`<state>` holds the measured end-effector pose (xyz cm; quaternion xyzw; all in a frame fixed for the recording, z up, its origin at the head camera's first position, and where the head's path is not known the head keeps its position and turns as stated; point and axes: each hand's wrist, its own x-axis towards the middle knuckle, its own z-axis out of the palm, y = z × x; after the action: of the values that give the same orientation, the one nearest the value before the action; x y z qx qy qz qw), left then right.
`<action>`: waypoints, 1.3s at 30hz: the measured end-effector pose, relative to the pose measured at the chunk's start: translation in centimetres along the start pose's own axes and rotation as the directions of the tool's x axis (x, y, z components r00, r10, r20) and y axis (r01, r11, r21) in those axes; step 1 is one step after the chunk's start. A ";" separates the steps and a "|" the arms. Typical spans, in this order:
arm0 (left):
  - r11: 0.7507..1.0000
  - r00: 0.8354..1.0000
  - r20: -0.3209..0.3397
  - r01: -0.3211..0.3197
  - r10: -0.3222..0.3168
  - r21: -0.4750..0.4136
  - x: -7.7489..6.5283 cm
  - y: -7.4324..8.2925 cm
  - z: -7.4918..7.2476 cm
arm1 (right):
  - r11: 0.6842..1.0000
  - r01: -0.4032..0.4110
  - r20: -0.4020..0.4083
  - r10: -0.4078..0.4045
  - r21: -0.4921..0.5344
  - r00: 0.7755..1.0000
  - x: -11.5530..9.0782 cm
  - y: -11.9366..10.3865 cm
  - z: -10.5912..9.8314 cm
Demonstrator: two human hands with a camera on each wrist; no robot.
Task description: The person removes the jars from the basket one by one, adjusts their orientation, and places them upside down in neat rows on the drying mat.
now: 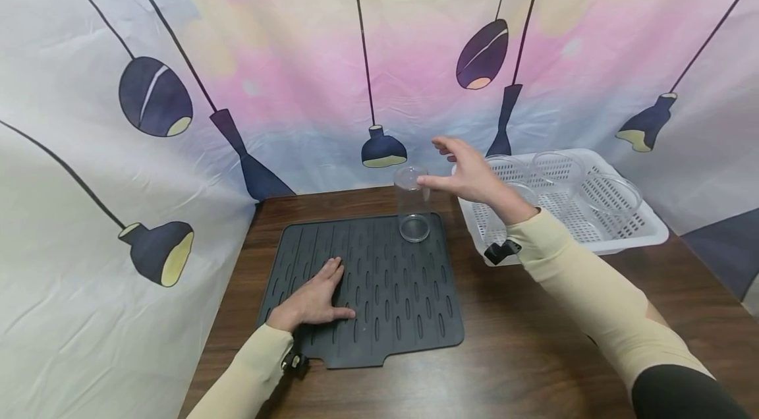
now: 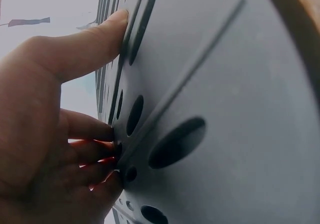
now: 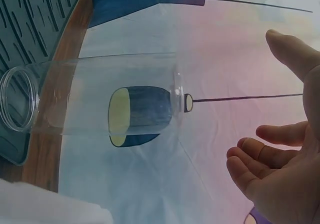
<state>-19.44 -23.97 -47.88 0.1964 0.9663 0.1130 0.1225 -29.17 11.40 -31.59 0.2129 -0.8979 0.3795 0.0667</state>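
Observation:
Near the back right corner of the dark grey drying mat (image 1: 379, 287) stands a clear jar (image 1: 413, 208), its ring-shaped base on the mat. My right hand (image 1: 468, 172) is held beside the jar's top, thumb extended and fingers loosely bent. In the right wrist view a gap separates that hand (image 3: 280, 154) from the rim of the clear jar (image 3: 100, 96). My left hand (image 1: 314, 297) rests on the left part of the mat, fingers straight and thumb spread. The left wrist view shows its fingertips touching the slotted mat (image 2: 240, 84).
A white perforated basket (image 1: 628, 248) holding several clear jars (image 1: 607, 195) stands on the right, partly behind my right forearm. Mat and basket are on a dark wooden table (image 1: 474, 366). A fabric backdrop (image 1: 308, 43) printed with hanging lamps rises behind the table.

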 end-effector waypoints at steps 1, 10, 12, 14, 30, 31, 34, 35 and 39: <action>1.000 1.000 0.000 -0.001 0.001 0.000 0.0 0.0 0.0 | 1.000 0.003 -0.008 -0.003 0.001 1.000 -0.2 0.0 -0.2; 1.000 1.000 0.000 0.003 -0.003 -0.006 0.0 0.0 0.1 | 1.000 0.009 -0.053 -0.008 0.011 0.999 -1.4 0.2 -1.6; 1.000 1.000 0.000 0.003 -0.003 -0.009 0.0 0.0 0.1 | 1.000 0.000 -0.059 0.000 0.010 0.998 -1.7 0.2 -1.9; 1.000 1.000 0.001 0.004 -0.004 -0.009 -0.1 0.0 0.1 | 1.000 0.001 -0.068 0.000 0.016 0.998 -1.9 0.2 -2.1; 1.000 1.000 -0.003 0.000 0.000 0.001 -0.1 -0.1 0.2 | 1.000 -0.011 -0.113 0.014 0.024 0.993 -4.0 2.1 -3.6; 1.000 1.000 -0.001 0.003 -0.003 0.000 -0.1 0.0 0.2 | 1.000 -0.020 -0.116 0.023 0.025 0.993 -4.1 2.3 -3.7; 1.000 1.000 -0.001 0.003 -0.003 0.001 -0.1 0.0 0.2 | 0.999 -0.042 -0.121 0.046 0.035 0.992 -4.6 2.9 -4.1; 1.000 1.000 -0.004 0.002 -0.002 0.000 -0.1 0.0 0.2 | 0.998 -0.043 -0.123 0.048 0.041 0.991 -4.7 3.2 -4.2; 1.000 1.000 -0.008 -0.002 0.002 -0.001 -0.1 -0.1 0.2 | 0.997 -0.047 -0.126 0.053 0.054 0.991 -5.4 3.9 -4.6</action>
<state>-19.37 -24.07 -48.04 0.1970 0.9664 0.1147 0.1185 -26.18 18.88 -32.44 0.1672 -0.8870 0.4165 0.1089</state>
